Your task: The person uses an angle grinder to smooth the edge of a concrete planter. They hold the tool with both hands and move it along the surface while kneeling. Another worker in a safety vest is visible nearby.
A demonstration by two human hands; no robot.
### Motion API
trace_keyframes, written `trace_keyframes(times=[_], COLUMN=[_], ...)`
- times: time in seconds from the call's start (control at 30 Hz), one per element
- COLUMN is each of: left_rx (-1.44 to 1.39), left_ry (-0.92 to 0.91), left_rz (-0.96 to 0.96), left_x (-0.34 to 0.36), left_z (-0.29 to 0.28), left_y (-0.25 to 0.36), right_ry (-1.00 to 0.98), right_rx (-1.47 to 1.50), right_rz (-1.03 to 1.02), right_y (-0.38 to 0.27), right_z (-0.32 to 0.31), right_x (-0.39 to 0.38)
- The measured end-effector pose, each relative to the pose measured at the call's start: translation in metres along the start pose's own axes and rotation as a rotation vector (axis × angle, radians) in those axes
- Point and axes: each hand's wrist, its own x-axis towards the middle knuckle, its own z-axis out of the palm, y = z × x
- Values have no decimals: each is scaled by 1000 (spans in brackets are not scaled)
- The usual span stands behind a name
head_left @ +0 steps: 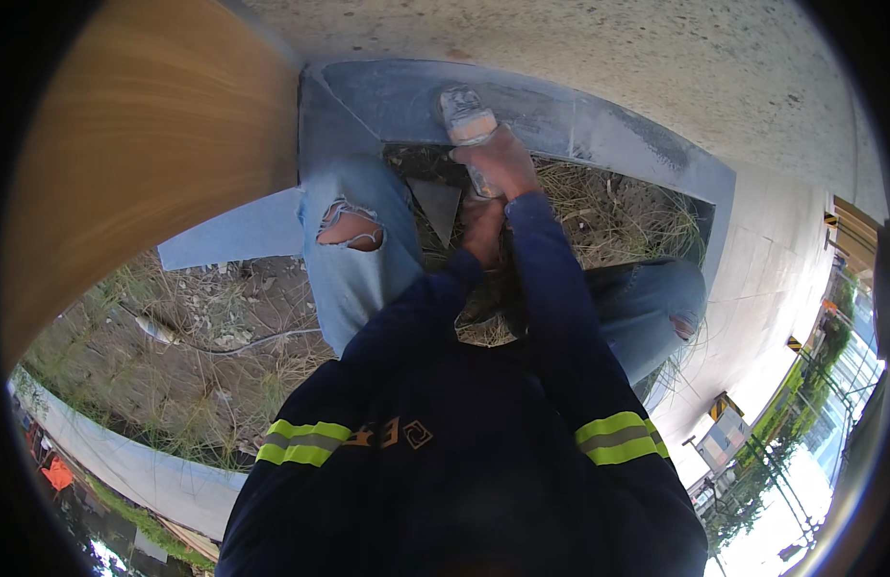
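A dust-covered power tool, by its shape an angle grinder [472,126], lies with its head over the grey stone slab edging [538,112] ahead of me. My right hand [503,161] is wrapped round the tool's body. Closer to me, my left hand [483,227] is closed round its rear end, partly hidden by the right wrist. The tool's disc or pad, if there is one, is hidden under the head. A loose grey triangular stone piece [436,207] lies on the soil just left of my hands.
A curved wooden panel [156,135] rises at the left. Beyond the slab stands a pale stone wall [599,38]. Dry grass [632,216] and soil lie between my knees and the slab. A cord [257,340] with a white connector [156,330] crosses the ground at left.
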Motion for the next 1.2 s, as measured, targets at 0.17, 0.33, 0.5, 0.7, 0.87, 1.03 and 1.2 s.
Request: trace_keyframes(times=[0.17,0.33,0.5,0.7,0.87,1.03,1.2], left_rx=[-249,-359,-9,-401,-374,-273,-271], left_ry=[260,131,127,209,281,254,200], left_rz=[-348,-332,54,-358,-398,-308,-405], left_x=[-1,5,5,-6,-4,-11,-13], left_z=[7,25,3,28,19,24,13], left_y=[18,38,-3,59,51,38,41], right_ry=[-17,16,-44,69,-25,83,24], right_rx=[-61,42,-97,-54,-33,-6,-51], right_rz=[-19,77,-16,95,32,-6,35], right_y=[-9,4,-37,2,-32,0,-13], right_z=[10,-10,3,1,1,9,4], right_x=[-22,-12,-19,-22,-25,-27,-25])
